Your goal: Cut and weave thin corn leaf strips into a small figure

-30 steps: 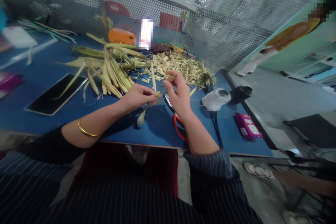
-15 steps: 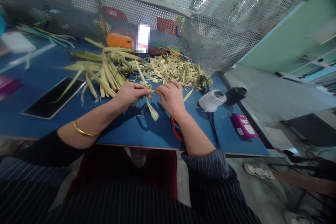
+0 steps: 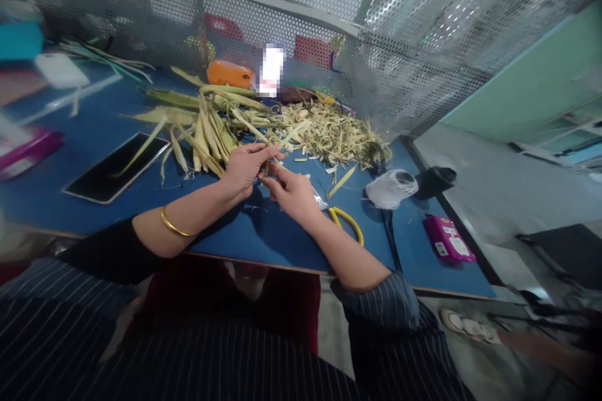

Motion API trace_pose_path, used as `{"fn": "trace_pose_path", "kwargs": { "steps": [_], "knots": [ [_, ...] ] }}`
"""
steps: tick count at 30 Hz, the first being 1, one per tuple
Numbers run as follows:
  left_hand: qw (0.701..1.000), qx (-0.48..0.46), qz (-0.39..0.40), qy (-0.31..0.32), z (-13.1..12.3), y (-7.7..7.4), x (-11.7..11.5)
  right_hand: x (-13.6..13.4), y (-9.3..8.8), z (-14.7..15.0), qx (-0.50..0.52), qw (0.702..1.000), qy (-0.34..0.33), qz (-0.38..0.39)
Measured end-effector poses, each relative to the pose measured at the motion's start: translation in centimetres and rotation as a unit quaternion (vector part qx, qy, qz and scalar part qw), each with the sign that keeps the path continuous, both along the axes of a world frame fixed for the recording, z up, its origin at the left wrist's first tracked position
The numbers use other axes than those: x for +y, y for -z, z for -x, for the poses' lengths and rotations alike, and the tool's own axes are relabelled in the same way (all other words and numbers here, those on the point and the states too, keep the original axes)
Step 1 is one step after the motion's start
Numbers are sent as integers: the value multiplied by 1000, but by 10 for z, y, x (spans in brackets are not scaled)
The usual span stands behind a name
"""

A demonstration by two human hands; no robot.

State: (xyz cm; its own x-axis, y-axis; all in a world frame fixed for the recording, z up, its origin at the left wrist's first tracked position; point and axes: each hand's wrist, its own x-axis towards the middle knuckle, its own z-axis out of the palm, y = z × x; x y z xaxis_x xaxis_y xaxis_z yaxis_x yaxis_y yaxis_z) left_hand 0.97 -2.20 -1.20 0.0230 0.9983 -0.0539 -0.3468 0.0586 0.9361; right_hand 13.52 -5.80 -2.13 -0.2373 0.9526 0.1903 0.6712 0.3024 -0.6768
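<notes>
My left hand (image 3: 245, 170) is closed, thumb and fingers pinching a pale corn husk strip (image 3: 251, 127) that sticks out towards the back. Just to its right, my right hand (image 3: 295, 195) has its fingers bent against the lower part of the same strip, under the left thumb. Most of the strip is covered by the fingers. Scissors with yellow handles (image 3: 352, 220) lie on the table partly behind my right wrist. Beyond my left hand spreads a bundle of corn husks (image 3: 211, 131); behind my right hand is a heap of husk shreds (image 3: 333, 128).
A dark tablet-like panel (image 3: 108, 172) lies at left with a husk strip across it. At right stand a white thread spool (image 3: 392, 188), a black spool (image 3: 436, 182) and a purple packet (image 3: 449, 239). A perforated metal screen (image 3: 282, 6) closes off the blue table's back.
My hands have drawn together, and the husk strip's lower end is now hidden by the fingers. My right hand has moved down, and the view has shifted slightly left.
</notes>
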Motion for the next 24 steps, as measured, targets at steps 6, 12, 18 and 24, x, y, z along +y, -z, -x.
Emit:
{"fn": "trace_pose_path", "kwargs": {
  "steps": [6,12,18,24],
  "knots": [
    [998,-24,35,54,1,1,4,3,0,0,218,965,-51,134],
    [989,2,36,144,14,-9,6,5,1,-2,323,930,-62,164],
    [995,28,11,98,17,-10,6,2,-2,-3,275,940,-96,176],
    [997,27,2,69,15,-8,5,-9,-18,-5,156,955,-168,186]
  ]
}}
